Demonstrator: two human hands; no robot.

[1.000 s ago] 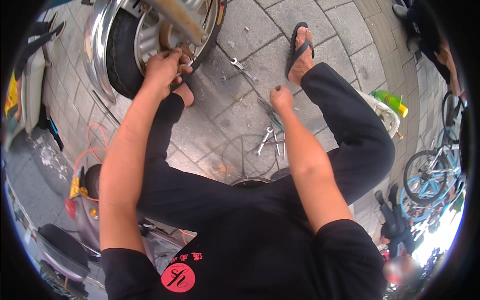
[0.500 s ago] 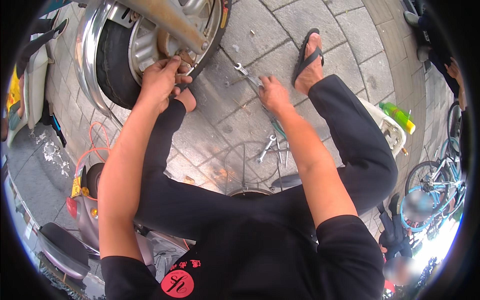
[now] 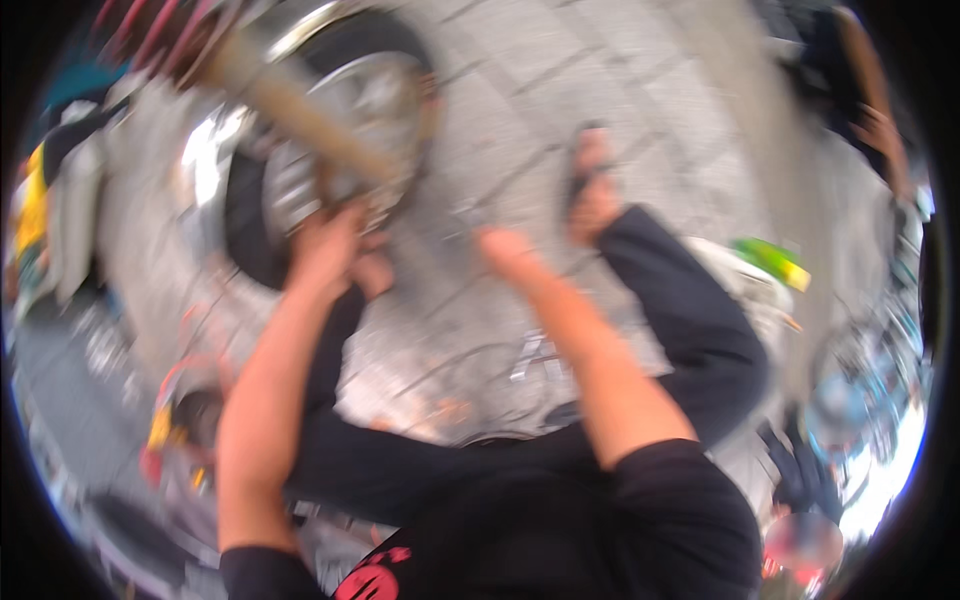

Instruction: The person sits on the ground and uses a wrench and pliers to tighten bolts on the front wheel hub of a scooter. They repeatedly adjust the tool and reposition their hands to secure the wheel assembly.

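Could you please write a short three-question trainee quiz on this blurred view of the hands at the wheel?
1. True or false: the left hand is at the wheel.
2. What does the right hand hold? A) wrench B) too blurred to tell C) bottle
3. The foot wears a ____.

Key:
1. true
2. B
3. sandal

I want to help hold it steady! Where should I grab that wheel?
Probably the black tyre on its outer left edge, coming in from the left. The wheel stands upright, so the tyre's round rim offers a broad grip there, and the left hand already crowds the shiny hub side. The right hand hovers apart over the paving. The picture is blurred, so finer detail is unclear.
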